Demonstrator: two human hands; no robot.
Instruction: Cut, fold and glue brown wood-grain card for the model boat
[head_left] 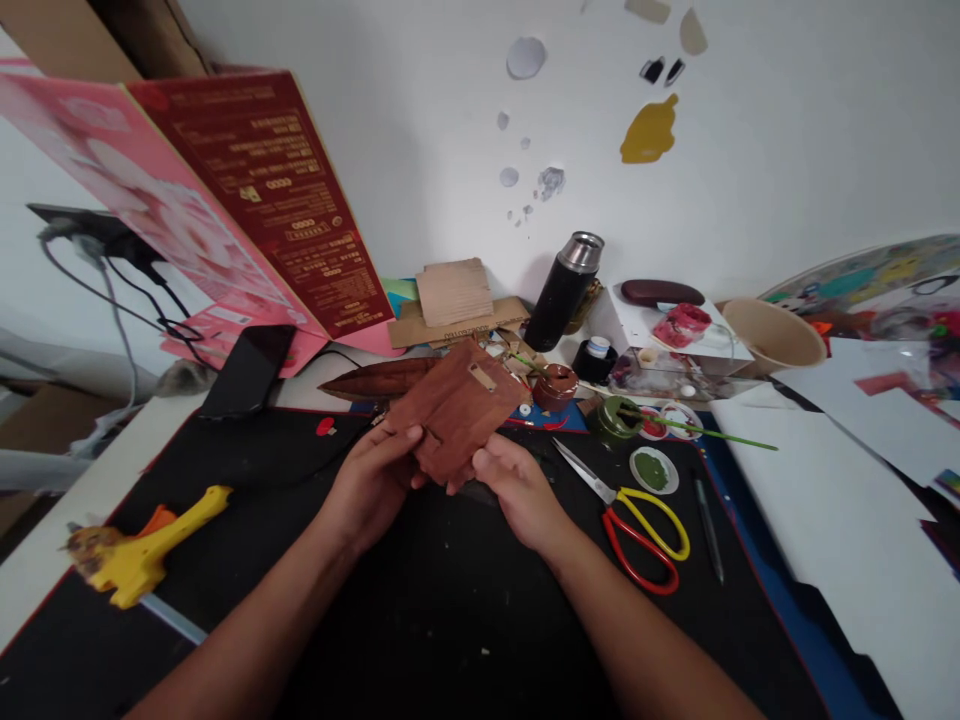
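Panel blocks my view of its underside and the fingers behind it. Long axis slants toward the black flask, slotted end nearest it. Flat, roughly rectangular, streaky matte brown. It's held front-left of flask, left hand and right hand half-closed, pinching its near edges. Steel-bladed scissors lie front-right of flask.
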